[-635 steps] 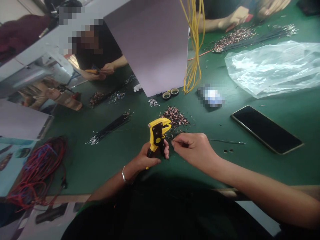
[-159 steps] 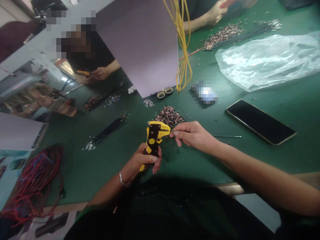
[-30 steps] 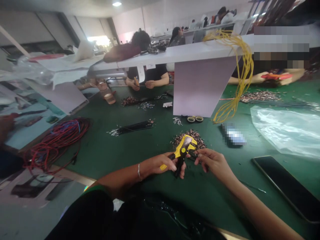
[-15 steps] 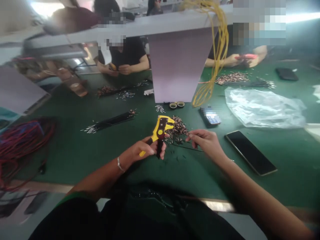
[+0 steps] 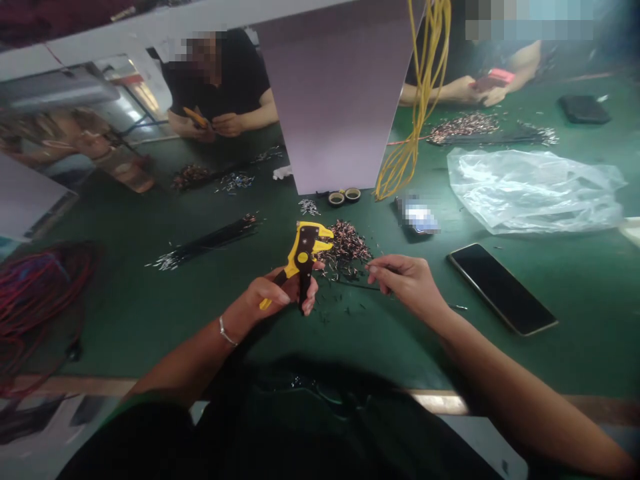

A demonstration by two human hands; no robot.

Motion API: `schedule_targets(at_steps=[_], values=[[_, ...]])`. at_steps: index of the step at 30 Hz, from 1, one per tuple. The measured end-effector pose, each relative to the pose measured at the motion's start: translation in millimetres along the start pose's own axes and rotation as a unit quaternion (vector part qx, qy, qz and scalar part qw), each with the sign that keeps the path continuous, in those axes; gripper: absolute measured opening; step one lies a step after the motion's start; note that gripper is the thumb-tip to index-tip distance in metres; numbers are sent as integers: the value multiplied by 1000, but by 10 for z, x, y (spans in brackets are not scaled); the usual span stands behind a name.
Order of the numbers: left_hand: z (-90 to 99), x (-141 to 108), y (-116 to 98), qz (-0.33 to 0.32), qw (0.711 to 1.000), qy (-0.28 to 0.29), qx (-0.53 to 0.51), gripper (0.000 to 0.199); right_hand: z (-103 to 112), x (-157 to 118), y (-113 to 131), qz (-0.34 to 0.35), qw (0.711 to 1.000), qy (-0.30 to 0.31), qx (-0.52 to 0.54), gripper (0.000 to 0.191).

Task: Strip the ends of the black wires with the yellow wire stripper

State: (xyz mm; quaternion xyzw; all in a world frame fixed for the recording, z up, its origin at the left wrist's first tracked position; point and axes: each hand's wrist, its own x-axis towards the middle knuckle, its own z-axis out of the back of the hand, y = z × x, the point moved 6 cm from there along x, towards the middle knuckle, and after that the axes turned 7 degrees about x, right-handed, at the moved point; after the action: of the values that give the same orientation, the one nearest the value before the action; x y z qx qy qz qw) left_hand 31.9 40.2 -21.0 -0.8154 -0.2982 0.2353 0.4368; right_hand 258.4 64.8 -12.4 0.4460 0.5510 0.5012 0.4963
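Head view: left hand (image 5: 265, 297) grips yellow-black wire strippers (image 5: 303, 257), right hand (image 5: 407, 283) pinches thin wire (image 5: 360, 285).

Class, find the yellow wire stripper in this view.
Head view: the yellow wire stripper sits in the left hand, just left of the pile of wire ends.

Terminal pile (image 5: 345, 250) lay behind wire stripper (image 5: 303, 257) | smartphone (image 5: 501, 288) lay right, plastic bag (image 5: 530, 193) behind it | wire coil (image 5: 45, 300) lay far left on workbench (image 5: 150, 320)
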Motion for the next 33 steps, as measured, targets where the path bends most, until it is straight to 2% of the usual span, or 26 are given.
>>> schedule_targets(at_steps=[4, 10, 16, 23, 33], values=[[-48, -6, 66, 18, 1000, 19, -9, 80, -51, -68, 32, 23, 1000, 13, -15, 20], [-150, -13, 141, 43, 997, 63, -8, 78, -61, -176, 184, 127, 988, -1, -83, 18], [-205, -20, 174, 58, 995, 78, -10, 74, -76, -219, 280, 193, 973, -12, -123, 18], [-244, -40, 217, 90, 989, 113, -29, 79, -86, -220, 268, 204, 971, -4, -129, 18], [-276, -27, 216, 90, 989, 117, -21, 77, -122, -230, 263, 216, 967, 8, -136, 19]])
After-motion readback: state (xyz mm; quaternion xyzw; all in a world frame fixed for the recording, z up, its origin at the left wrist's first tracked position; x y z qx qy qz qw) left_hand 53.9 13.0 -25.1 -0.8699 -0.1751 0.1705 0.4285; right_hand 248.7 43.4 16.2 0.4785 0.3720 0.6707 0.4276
